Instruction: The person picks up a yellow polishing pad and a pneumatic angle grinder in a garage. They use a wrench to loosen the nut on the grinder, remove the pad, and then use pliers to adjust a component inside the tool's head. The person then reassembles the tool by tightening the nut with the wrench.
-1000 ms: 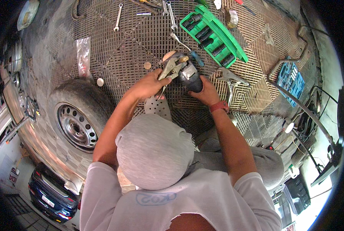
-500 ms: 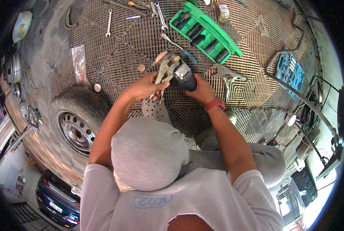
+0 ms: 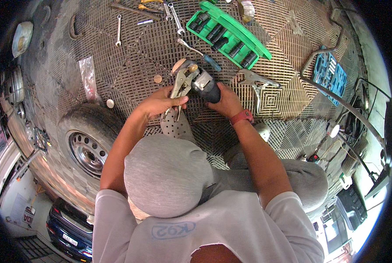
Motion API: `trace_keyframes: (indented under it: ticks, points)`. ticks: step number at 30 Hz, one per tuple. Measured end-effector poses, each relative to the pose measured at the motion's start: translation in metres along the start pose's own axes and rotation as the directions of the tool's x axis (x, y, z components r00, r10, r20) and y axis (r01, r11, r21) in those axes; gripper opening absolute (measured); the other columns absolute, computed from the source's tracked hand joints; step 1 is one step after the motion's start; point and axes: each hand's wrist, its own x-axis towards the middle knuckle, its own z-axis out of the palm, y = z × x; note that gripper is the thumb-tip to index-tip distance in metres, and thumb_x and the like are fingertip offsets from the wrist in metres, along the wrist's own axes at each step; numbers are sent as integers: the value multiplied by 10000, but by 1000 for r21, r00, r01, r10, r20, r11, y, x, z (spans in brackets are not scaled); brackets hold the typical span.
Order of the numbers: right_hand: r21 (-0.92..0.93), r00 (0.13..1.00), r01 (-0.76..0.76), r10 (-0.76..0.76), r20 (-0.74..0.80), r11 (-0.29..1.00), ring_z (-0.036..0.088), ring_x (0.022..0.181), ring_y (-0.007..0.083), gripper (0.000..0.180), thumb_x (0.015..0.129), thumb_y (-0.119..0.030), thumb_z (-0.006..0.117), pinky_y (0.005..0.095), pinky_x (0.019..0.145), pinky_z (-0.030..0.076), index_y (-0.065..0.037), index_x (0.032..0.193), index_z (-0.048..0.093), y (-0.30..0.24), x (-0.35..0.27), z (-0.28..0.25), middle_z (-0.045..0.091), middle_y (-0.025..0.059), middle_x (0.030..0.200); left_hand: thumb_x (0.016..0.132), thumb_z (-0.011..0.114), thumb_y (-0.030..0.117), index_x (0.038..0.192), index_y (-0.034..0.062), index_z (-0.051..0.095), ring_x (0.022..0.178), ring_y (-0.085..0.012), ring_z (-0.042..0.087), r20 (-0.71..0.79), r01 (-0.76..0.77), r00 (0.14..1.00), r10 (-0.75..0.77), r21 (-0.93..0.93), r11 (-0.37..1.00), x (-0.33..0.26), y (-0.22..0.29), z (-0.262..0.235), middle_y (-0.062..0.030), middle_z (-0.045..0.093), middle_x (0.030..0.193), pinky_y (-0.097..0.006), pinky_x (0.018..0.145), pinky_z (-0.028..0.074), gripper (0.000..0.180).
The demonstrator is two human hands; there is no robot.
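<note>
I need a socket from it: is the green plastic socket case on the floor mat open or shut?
Open. The green plastic socket case lies with its lid folded back, and the rows of dark sockets inside are exposed.

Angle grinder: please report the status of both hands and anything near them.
Left hand grips locking pliers. Right hand holds angle grinder, its head beside the plier jaws. Loose pliers and green socket case lie close on the grid mat.
</note>
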Motion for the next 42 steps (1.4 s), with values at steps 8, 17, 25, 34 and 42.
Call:
trace_keyframes:
  ticks: [8, 17, 25, 34, 42]
  points:
    - [6, 999, -26, 26, 42, 1000, 649, 1123, 434, 768, 680, -339, 910, 474, 986, 527, -33, 1298, 573, -4, 1, -4, 666, 236, 1200, 979, 721, 444, 1293, 48, 550, 907, -112, 703, 17, 103, 995, -102, -68, 992, -10, 11, -2, -41, 722, 1019, -218, 545, 389, 534]
    - [-17, 1000, -10, 10, 22, 1000, 649, 1134, 428, 767, 679, -334, 909, 473, 996, 524, -25, 1295, 573, 0, 1, 0, 666, 234, 1216, 1076, 545, 456, 1377, 104, 528, 1091, -176, 701, 83, 254, 967, -242, -396, 882, 6, 4, 2, -63, 705, 1202, -245, 661, 483, 463]
    - [7, 998, -30, 30, 60, 1000, 652, 1128, 426, 741, 682, -336, 910, 471, 989, 529, -33, 1272, 580, -1, 2, -3, 669, 225, 1201, 1096, 470, 447, 1511, 117, 448, 1342, -333, 545, 141, 75, 989, 53, -764, 641, 13, -26, 23, -171, 579, 1445, -523, 1149, 411, 531]
    - [-12, 998, -46, 46, 29, 999, 643, 1145, 423, 767, 663, -303, 925, 472, 994, 527, -49, 1298, 576, -5, -1, -2, 659, 222, 1220, 1075, 531, 362, 1466, 82, 478, 1192, -344, 602, 86, 26, 990, 116, -897, 440, 18, -39, 41, -145, 623, 1282, -580, 1089, 460, 483]
    - [-20, 996, -54, 55, 65, 998, 631, 1153, 418, 765, 710, -388, 917, 467, 1001, 516, -56, 1311, 578, -11, -3, -6, 648, 214, 1212, 1080, 514, 386, 1289, 18, 603, 1065, -256, 640, 74, 27, 995, 68, -852, 523, 18, -26, 48, -93, 660, 1123, -525, 1052, 502, 433]
